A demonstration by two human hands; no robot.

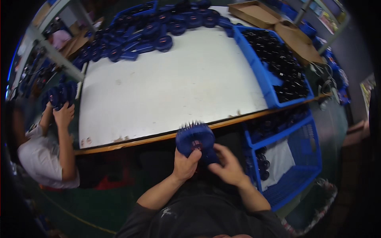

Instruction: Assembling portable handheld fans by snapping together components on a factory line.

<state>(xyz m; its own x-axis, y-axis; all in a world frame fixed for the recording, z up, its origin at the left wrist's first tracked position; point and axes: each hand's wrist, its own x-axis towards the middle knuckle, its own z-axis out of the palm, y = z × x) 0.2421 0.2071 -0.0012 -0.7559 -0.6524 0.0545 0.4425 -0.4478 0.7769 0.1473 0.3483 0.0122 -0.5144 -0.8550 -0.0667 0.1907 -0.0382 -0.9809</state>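
Note:
A dark blue brush (185, 139) with a round head and a short handle is held in front of me, just off the table's near edge. Dark bristles stick up from the far side of its head. My left hand (184, 166) is closed on it, the thumb pressed near a reddish patch where the head meets the handle. At the handle's lower right, my right hand (230, 168) has its thumb and fingers curved around the end. Part of that contact is hidden and slightly blurred.
Many similar blue brushes (152, 29) are heaped along the far side of the white table (170, 85). A blue crate (254, 59) of black parts stands at right; another blue crate (313, 154) sits lower. At left, another person's hands (62, 115) hold a brush. Cardboard trays (254, 14) lie behind.

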